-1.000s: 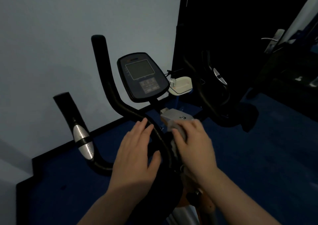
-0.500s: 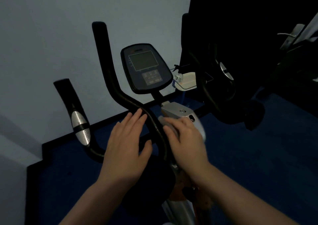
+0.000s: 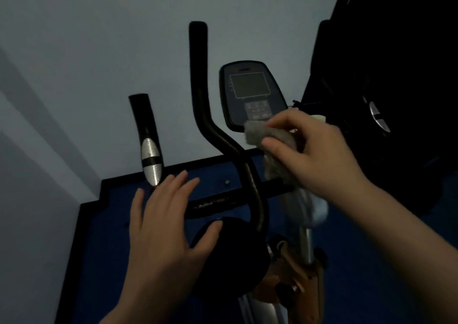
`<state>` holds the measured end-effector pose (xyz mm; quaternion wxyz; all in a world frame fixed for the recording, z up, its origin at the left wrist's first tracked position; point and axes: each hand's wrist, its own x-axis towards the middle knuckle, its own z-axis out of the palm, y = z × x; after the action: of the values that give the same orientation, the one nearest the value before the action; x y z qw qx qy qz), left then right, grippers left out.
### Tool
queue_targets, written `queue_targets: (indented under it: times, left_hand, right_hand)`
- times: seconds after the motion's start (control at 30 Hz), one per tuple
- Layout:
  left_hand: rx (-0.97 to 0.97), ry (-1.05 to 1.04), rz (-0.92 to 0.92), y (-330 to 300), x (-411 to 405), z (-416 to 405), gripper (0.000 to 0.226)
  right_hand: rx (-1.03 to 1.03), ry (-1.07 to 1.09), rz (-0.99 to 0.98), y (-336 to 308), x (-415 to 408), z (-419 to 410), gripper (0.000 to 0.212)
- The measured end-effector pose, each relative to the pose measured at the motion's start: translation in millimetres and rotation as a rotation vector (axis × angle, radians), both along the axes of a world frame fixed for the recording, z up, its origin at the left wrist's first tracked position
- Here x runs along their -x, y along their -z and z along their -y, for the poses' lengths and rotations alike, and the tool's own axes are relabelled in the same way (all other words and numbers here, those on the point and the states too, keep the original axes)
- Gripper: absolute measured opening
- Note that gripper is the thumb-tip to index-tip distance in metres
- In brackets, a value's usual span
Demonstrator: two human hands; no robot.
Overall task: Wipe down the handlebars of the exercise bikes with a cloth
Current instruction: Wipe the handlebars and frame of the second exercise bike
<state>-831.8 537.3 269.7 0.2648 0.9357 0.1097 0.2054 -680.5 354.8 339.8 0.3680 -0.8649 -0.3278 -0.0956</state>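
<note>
Right hand (image 3: 319,150): fingers and thumb pinching the grey cloth (image 3: 271,137), up at the console's (image 3: 250,93) lower edge.
Left hand (image 3: 163,222): fingers straight and spread, holding nothing, over the crossbar (image 3: 218,201).
Handlebars (image 3: 200,100): black, rising against the wall; cloth just right of them.

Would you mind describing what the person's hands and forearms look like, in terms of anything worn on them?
Both hands, left and right, are bare: no gloves, rings or watch show. The forearms are bare too, with no sleeve reaching into view as far as the frame's lower edge. The fingernails look short and unpainted, though the dim light hides finer detail.
</note>
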Motion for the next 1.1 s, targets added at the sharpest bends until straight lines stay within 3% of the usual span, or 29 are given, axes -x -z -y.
queue_targets:
  times: [0.17, 0.4, 0.6, 0.77, 0.87, 0.97, 1.1]
  left_hand:
    - [0.128, -0.075, -0.079, 11, 13, -7, 0.082]
    - [0.228, -0.052, -0.028, 16, 25, -25, 0.075]
    - [0.283, -0.088, 0.071, 18, 22, -21, 0.062]
    - [0.256, -0.091, 0.08, 16, 23, -28, 0.061]
    - [0.272, -0.099, 0.094, 18, 23, -24, 0.06]
    - [0.294, -0.122, 0.102, 22, 19, -17, 0.061]
    - [0.285, -0.127, 0.095, 20, 19, -18, 0.057]
  right_hand:
    - [0.496, -0.4, 0.311, 22, 5, -23, 0.024]
    - [0.765, -0.641, 0.244, 9, -4, -33, 0.032]
    - [0.667, -0.59, 0.077, 12, 6, -71, 0.032]
    - [0.846, -0.672, 0.255, 5, -4, -56, 0.025]
    - [0.708, -0.677, 0.274, 22, 5, -57, 0.018]
    - [0.502, -0.68, 0.058, 34, 9, -59, 0.021]
    - [0.617, -0.752, 0.158, 27, -6, -46, 0.022]
